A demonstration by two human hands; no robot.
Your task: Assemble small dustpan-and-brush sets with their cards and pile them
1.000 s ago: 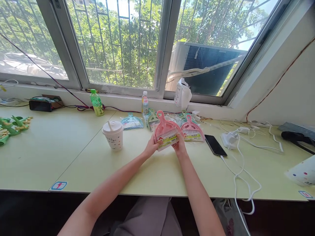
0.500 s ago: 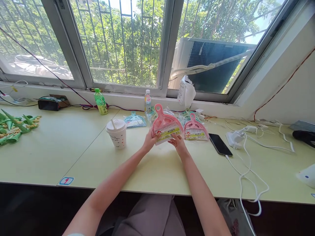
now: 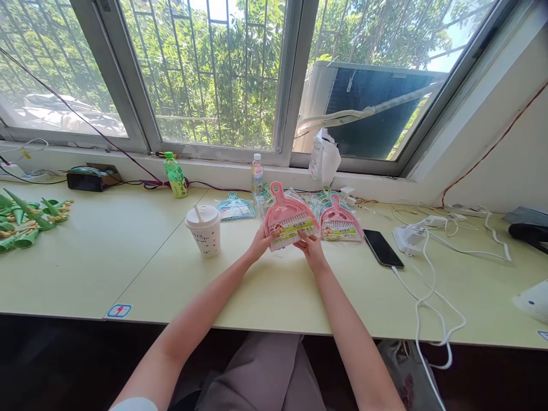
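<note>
A pink dustpan and brush set (image 3: 286, 212) in clear wrap is tilted up above the table, its yellow label facing me. My left hand (image 3: 262, 244) grips its lower left corner, and my right hand (image 3: 311, 249) pinches its lower right edge. Just right of it lies another pink dustpan set (image 3: 339, 220), with several green ones in wrap partly hidden behind. A blue dustpan set (image 3: 234, 206) rests to the left at the back. More wrapped sets behind the held one are mostly covered.
A lidded paper cup with a straw (image 3: 204, 231) stands left of my hands. Behind are a green bottle (image 3: 175, 176) and a clear bottle (image 3: 257, 174). On the right lie a black phone (image 3: 382, 249) and white cables (image 3: 428, 294). Green cone-shaped pieces (image 3: 28, 220) sit far left.
The view has shifted very slightly. Both hands still hold the pink dustpan set in nearly the same place and tilt.
</note>
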